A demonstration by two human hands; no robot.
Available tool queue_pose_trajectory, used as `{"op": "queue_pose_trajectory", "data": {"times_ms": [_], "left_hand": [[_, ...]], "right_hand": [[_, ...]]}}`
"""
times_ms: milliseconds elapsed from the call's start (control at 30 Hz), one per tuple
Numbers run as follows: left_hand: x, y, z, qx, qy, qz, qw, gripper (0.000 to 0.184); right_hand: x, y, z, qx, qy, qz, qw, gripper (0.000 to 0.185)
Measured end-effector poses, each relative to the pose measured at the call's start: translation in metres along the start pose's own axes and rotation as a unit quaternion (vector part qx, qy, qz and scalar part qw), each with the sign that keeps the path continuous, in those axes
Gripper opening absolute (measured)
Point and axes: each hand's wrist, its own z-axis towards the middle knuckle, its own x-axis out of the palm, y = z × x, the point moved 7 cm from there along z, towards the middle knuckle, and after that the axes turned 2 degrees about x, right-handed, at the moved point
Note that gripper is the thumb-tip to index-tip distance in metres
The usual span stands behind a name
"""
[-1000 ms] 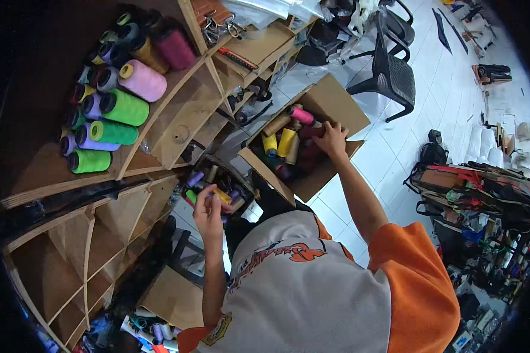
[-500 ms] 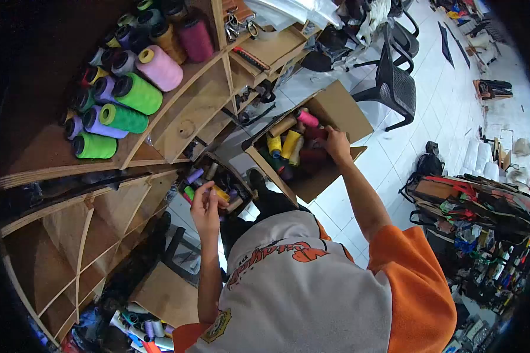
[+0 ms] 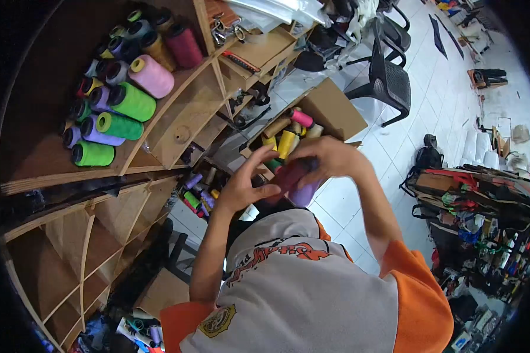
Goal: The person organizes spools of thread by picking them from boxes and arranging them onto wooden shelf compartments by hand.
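My right hand (image 3: 330,159) is closed around a dark red thread cone (image 3: 291,175), blurred by motion, in front of my body. A purple thread cone (image 3: 304,193) shows just below its fingers; whether it is gripped as well I cannot tell. Facing it, my left hand (image 3: 241,187) is open, fingers and thumb spread, its thumb close to the dark red cone. Behind both hands stands an open cardboard box (image 3: 337,109) with a pink thread cone (image 3: 301,117), a yellow thread cone (image 3: 286,144) and several others inside.
Several thread cones (image 3: 132,101) stand on the wooden shelf (image 3: 179,112) at upper left. A smaller group of spools (image 3: 200,191) lies in a container left of my left hand. A dark plastic chair (image 3: 388,85) stands beyond the box; piled goods (image 3: 465,206) lie at right.
My right hand has come out of the box toward my body with the dark red cone. My left hand has moved right from above the smaller container and opened.
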Motion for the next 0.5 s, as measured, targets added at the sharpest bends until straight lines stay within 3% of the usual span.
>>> {"op": "queue_pose_trajectory", "data": {"times_ms": [67, 100, 200, 233, 333, 400, 467, 500], "left_hand": [[0.019, 0.019, 0.003, -0.022, 0.104, -0.221, 0.969, 0.092], [0.017, 0.047, -0.014, -0.106, 0.137, -0.279, 0.945, 0.101], [0.044, 0.042, -0.038, -0.183, 0.132, -0.477, 0.850, 0.107], [0.044, 0.050, -0.045, -0.171, 0.120, -0.488, 0.847, 0.107], [0.037, 0.068, -0.064, -0.142, 0.057, -0.520, 0.840, 0.110], [0.033, 0.052, -0.067, -0.116, -0.016, -0.537, 0.835, 0.115], [0.023, 0.047, -0.073, -0.069, -0.036, -0.555, 0.828, 0.111], [0.017, 0.049, -0.077, -0.059, -0.045, -0.549, 0.832, 0.112]], "right_hand": [[0.019, 0.038, 0.013, -0.147, 0.010, 0.047, 0.988, 0.051], [0.031, 0.035, 0.018, -0.100, 0.029, 0.039, 0.994, 0.055], [0.044, 0.030, 0.028, -0.083, -0.010, 0.052, 0.995, 0.056], [0.045, 0.028, 0.025, -0.078, -0.043, 0.067, 0.994, 0.054], [0.041, -0.037, 0.017, 0.011, -0.123, 0.112, 0.986, 0.051], [0.024, -0.126, 0.009, 0.234, -0.176, 0.055, 0.955, 0.067], [0.034, -0.193, 0.001, 0.345, -0.086, -0.220, 0.908, 0.058], [0.053, -0.230, -0.011, 0.373, -0.102, -0.285, 0.877, 0.053]]}}
